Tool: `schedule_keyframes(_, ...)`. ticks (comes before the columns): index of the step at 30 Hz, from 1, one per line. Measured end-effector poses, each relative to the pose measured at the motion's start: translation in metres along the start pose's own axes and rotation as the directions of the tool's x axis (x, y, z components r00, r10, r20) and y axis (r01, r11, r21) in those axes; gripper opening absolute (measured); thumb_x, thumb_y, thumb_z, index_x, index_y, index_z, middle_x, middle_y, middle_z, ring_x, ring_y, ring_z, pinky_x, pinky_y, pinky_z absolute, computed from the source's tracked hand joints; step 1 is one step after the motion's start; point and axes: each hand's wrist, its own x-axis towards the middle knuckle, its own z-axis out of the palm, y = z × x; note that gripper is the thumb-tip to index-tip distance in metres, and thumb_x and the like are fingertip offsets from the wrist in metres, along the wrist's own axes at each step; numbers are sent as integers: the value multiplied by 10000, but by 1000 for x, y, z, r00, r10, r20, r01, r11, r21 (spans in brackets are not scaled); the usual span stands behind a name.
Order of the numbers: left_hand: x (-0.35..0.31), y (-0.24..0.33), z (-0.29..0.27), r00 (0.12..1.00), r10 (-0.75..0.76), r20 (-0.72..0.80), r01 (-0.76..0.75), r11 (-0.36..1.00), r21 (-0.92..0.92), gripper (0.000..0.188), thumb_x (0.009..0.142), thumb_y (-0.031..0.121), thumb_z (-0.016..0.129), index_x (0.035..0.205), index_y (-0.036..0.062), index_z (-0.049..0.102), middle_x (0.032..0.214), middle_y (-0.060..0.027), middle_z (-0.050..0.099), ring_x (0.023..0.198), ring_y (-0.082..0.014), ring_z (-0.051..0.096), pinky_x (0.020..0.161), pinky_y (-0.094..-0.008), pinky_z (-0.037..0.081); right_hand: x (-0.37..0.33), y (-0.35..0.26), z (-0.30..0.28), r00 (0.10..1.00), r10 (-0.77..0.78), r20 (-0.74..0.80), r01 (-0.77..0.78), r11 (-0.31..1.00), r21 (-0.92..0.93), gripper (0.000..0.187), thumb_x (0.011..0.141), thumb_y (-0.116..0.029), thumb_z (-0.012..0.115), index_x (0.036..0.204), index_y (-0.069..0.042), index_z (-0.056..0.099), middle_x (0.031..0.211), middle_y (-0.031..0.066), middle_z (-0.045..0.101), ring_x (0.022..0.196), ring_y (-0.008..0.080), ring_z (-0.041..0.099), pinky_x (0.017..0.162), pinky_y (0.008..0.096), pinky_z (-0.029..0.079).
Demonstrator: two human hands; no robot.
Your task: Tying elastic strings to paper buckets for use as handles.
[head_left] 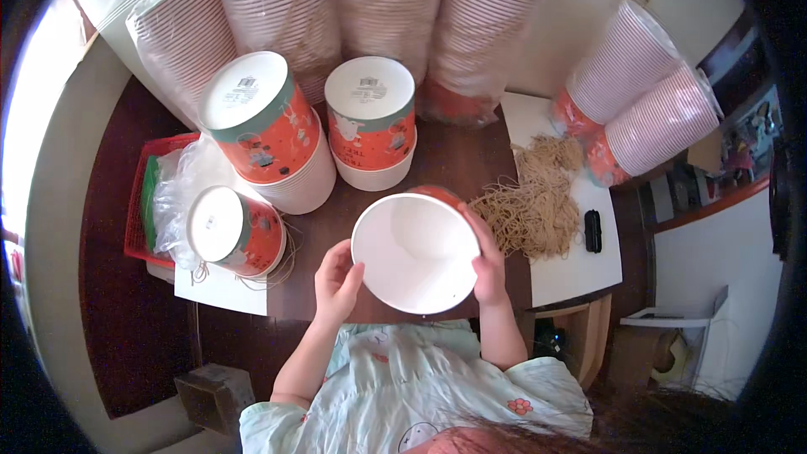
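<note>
Between both hands, near the front edge of the dark table, is a round paper bucket [416, 254]. Its white inside faces up toward me, and a strip of its red outside shows at the far side. My left hand [339, 282] closes on its left side, thumb by the rim. On the right side, my right hand [487, 256] grips the wall, with fingers along the outside. A tangle of tan twine [538, 202] lies just right of that hand. To the left stands an upside-down red bucket [261, 235] with loose twine around its base.
Two short stacks of upside-down buckets [269, 130] [370, 126] stand behind my hands. Tall plastic-wrapped bucket stacks [391, 8] line the back, with more wrapped stacks [664, 122] at right. A red basket [139, 210] holding clear plastic is left. A small black object [593, 231] lies right.
</note>
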Motion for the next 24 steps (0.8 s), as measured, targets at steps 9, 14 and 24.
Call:
schedule_keyframes(9,15,3,-3,987,-143,-70,148,987,68,135,842,55,550,945,-31,564,748,-8,590,665,-41,528,600,-179,430,0,-46,1,944,-210,253,308,837,-453,584,776,-389,486,1178,34,503,1208,155,498,1061,307,436,907,408,317)
schedule_keyframes(14,16,1,-7,973,-230,26,223,961,162,132,814,108,601,838,-19,578,670,1,579,600,-34,514,532,-185,423,1,-41,-7,916,-142,375,219,960,-172,532,754,-339,529,1134,32,535,1108,159,533,981,293,490,863,380,373)
schedule_keyframes(24,17,23,5,984,-122,128,25,812,583,292,742,297,650,739,8,612,584,-139,591,534,-218,612,504,-309,478,3,-21,4,904,-8,427,31,998,-46,429,733,-185,559,1110,18,542,1094,152,527,990,274,509,869,354,391)
